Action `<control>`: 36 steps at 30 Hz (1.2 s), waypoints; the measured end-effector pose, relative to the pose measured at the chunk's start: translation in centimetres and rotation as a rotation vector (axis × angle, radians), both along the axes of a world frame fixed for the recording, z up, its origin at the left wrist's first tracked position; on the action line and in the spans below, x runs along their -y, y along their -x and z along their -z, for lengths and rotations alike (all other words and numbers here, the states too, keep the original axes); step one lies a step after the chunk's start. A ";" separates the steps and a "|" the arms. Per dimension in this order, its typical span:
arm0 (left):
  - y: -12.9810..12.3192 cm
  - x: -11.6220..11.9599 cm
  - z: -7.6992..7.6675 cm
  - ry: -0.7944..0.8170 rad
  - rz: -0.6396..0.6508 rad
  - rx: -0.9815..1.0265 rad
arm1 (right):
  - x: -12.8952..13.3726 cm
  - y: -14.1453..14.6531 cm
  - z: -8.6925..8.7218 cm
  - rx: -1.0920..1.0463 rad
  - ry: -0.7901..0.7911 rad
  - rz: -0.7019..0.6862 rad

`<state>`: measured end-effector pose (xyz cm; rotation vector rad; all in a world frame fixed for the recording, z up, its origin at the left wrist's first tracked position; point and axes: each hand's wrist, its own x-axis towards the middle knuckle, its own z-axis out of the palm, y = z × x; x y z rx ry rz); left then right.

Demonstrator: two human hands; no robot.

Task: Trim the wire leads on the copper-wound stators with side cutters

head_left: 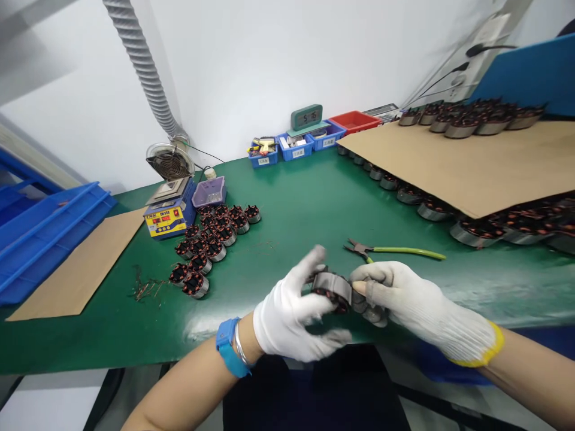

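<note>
Both my hands wear white knit gloves. My left hand grips a round metal stator with copper windings at the near edge of the green table. My right hand meets it from the right, thumb and fingers pinching the stator's side. A blue band and a metal bangle sit on my left wrist. Green-handled cutters lie on the table just behind my right hand.
A cluster of several wound stators lies left of centre beside a blue-yellow solder pot and a fume hose. Cardboard sheets layered with more stators fill the right. Blue bins and a clock line the back wall. Wire scraps lie left.
</note>
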<state>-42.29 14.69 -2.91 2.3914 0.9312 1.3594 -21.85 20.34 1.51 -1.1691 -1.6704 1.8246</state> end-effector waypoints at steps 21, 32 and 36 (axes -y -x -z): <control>0.4 1.1 -2.0 0.180 0.069 -0.029 | 1.0 0.2 0.3 -0.014 0.083 -0.031; -0.5 -0.8 -0.9 0.027 -0.087 -0.153 | 1.5 0.5 0.9 -0.035 0.111 -0.054; -0.4 -0.8 -0.9 -0.200 -0.193 -0.096 | 0.6 -0.9 1.3 0.172 -0.363 -0.083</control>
